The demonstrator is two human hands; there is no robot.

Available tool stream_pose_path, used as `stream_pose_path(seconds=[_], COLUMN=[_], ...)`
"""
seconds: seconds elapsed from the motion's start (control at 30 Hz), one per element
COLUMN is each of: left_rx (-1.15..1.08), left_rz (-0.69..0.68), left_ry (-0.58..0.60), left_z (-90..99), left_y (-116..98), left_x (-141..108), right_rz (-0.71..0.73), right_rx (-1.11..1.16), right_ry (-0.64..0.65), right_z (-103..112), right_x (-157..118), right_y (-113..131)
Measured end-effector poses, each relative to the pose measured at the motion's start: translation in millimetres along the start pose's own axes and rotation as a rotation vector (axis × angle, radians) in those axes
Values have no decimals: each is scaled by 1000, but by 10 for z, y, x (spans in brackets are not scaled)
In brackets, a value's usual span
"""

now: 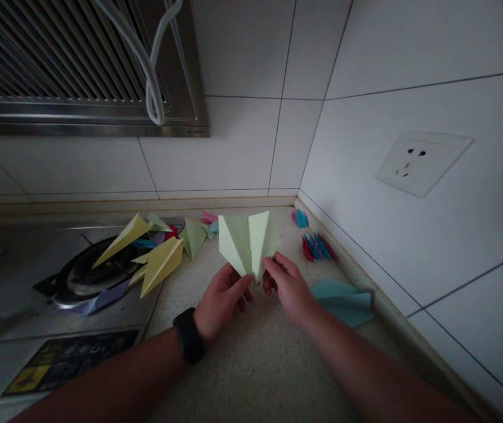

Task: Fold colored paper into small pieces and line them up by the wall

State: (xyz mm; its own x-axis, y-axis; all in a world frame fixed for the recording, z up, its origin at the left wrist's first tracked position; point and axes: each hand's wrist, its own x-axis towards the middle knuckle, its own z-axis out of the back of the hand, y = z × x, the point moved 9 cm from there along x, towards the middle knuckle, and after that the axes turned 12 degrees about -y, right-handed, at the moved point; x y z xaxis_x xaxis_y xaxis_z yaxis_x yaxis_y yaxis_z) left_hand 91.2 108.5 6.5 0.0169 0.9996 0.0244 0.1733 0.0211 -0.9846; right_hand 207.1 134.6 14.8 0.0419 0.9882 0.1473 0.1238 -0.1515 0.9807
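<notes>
While the left hand [220, 298] and the right hand [292, 291], almost closed, pinch the pale green folded paper [259, 241] above the counter [233, 364], its narrow end (held from both sides) could crumple if they press unevenly.

Two hands [222, 294], one watch [188, 336], one socket [422, 163], one hood [57, 56] — three pale-green papers [259, 238] and two yellow planes [163, 264] show — perhaps three where they overlap.

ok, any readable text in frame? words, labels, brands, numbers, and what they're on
Nothing legible.
Range hood, lower edge: tiny lettering, too small to read.
Stove: black-and-yellow label, markings too blurred.
Pale green folded paper, held: no writing visible.
</notes>
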Motion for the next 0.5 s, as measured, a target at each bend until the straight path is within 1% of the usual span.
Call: stream_pose_path(seconds=[0.07,0.17,0.27,0.4,0.5], left_rx=[-2,-7,-6,-22,-14], left_rz=[-3,-5,-8,-13,-13], left_ry=[-13,-2,-5,15,18], left_z=[10,-1,-1,-22,-23], left_y=[2,2,-5,-25,-26], left_x=[8,13,14,4,0], right_rz=[1,7,-13,-57,-58], right_rx=[-2,-12,-2,29,23], right_ry=[3,-7,-5,70,100], right_z=[0,14,14,-55,-80], right_x=[1,3,1,-19,-30], right_y=[-2,-4,-21,-43,-46])
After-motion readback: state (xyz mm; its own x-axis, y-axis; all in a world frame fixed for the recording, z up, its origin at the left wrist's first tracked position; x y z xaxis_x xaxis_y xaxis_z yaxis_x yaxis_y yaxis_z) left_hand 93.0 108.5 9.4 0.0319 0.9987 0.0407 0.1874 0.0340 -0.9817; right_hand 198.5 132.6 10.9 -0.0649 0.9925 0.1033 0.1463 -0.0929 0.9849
